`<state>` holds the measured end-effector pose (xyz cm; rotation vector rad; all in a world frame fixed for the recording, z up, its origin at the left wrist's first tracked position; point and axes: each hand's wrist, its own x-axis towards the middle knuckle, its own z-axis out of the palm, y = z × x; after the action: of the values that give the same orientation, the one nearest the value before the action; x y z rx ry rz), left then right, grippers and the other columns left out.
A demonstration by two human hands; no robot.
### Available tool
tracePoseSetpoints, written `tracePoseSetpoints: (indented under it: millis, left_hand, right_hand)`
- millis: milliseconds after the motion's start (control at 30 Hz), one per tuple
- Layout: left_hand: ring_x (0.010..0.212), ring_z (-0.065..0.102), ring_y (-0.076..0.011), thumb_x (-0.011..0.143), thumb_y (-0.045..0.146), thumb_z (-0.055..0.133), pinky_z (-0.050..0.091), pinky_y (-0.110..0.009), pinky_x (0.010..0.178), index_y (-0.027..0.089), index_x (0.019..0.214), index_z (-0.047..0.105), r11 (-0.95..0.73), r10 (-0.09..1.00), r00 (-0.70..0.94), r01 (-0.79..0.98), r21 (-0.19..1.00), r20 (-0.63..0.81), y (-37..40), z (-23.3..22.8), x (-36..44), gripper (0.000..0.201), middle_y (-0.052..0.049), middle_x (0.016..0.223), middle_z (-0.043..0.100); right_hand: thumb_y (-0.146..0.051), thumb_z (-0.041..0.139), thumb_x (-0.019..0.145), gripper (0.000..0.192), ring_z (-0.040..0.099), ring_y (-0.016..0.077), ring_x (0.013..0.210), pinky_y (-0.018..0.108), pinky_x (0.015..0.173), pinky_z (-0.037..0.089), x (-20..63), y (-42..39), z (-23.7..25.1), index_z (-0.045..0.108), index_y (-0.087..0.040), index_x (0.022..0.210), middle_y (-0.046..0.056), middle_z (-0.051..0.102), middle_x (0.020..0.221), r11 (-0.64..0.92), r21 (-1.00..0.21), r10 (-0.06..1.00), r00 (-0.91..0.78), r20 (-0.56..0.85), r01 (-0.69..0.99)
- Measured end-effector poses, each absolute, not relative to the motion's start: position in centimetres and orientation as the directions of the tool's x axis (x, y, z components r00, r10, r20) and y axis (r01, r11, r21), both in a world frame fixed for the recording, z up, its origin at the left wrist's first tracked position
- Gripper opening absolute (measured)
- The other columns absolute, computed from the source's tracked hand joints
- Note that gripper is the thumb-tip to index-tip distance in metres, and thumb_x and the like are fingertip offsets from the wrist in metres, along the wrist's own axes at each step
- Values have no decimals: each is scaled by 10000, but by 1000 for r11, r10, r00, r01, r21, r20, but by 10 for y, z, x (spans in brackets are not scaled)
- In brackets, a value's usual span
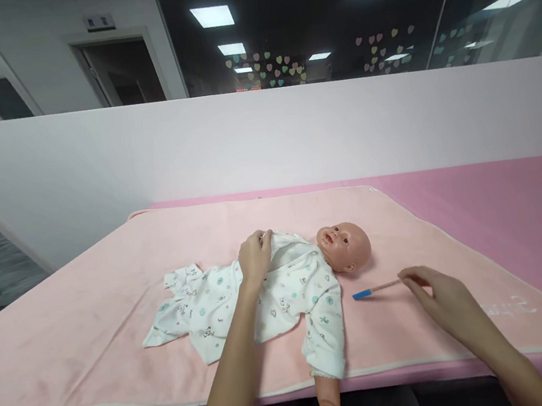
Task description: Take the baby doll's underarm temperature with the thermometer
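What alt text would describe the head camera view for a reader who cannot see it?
A baby doll in a printed white garment lies on a pink blanket. The left hand grips the garment at the chest; the right hand touches a blue-tipped stick.

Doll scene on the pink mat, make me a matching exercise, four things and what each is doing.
Things:
1. left hand
2. right hand
3. doll's head
4. doll's arm

States:
A. hangs over the mat's near edge
B. pinches the stick with the blue tip
C. grips the printed white garment
D. lies bare on the mat

Pairs: 1-C, 2-B, 3-D, 4-A
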<state>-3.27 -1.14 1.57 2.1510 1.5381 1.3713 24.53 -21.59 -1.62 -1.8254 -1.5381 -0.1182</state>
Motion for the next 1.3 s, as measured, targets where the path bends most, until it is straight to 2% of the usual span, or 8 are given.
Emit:
tracePoseSetpoints:
  millis: [233,567,733,833,1000,1100,1200,1300]
  left_hand:
    - [613,512,-135,902,406,381,196,-264,498,204,790,611,-502,472,191,861,84,861,-26,17,-22,326,-31,654,585]
    - [577,504,-118,899,316,425,265,-273,527,204,796,603,-601,234,389,779,-182,891,-29,9,-20,233,-3,593,542]
    - [770,555,-157,852,283,500,361,-266,619,221,962,602,-649,400,338,761,3,852,-29,4,-26,163,-37,832,625]
    - [822,560,-169,783,133,521,405,-260,648,239,1132,544,-641,568,319,749,164,759,-35,5,-47,365,-36,897,627]
    - [675,539,-133,743,133,487,432,-252,631,223,884,639,-589,699,145,672,449,701,-58,24,-101,226,-9,830,624]
    - [701,572,-139,727,199,522,450,-245,631,227,818,660,-581,814,434,612,536,386,-79,44,-123,167,-5,835,652]
    - [723,604,-160,697,277,587,465,-243,621,250,982,647,-542,748,664,596,592,16,-92,60,-120,292,2,810,670]
    - [781,606,-163,769,364,527,468,-253,676,258,1042,619,-583,756,637,553,595,149,-82,63,-92,307,-4,874,671]
  right_hand:
    - [-256,474,822,202,627,181,803,294,696,479,170,-165,63,664,-224,884,32,679,895,251,-482,667,211,714,840]
    - [-234,478,880,190,605,175,780,285,656,442,102,-53,32,568,-145,1021,79,647,858,78,-278,899,53,435,957]
    - [-263,510,857,161,562,163,827,300,725,447,106,-48,34,611,-138,872,67,605,890,119,-243,882,10,472,963]
    - [-126,495,798,161,529,189,834,307,726,396,123,-58,36,625,-170,714,72,607,829,177,-186,836,-48,546,966]
    - [-79,489,746,213,498,186,911,371,890,343,152,-84,19,643,-221,714,30,605,968,357,-41,647,-216,731,933]
    - [-83,503,719,197,489,202,976,443,1005,248,158,-96,2,640,-224,716,25,607,1000,399,49,604,-302,737,916]
    - [-77,506,677,204,465,223,1066,474,1039,193,160,-102,-7,639,-220,737,33,592,1077,421,63,595,-328,733,905]
    - [-103,493,684,238,487,208,1057,458,1047,201,168,-98,-4,642,-227,821,33,584,1107,412,-69,613,-220,759,909]
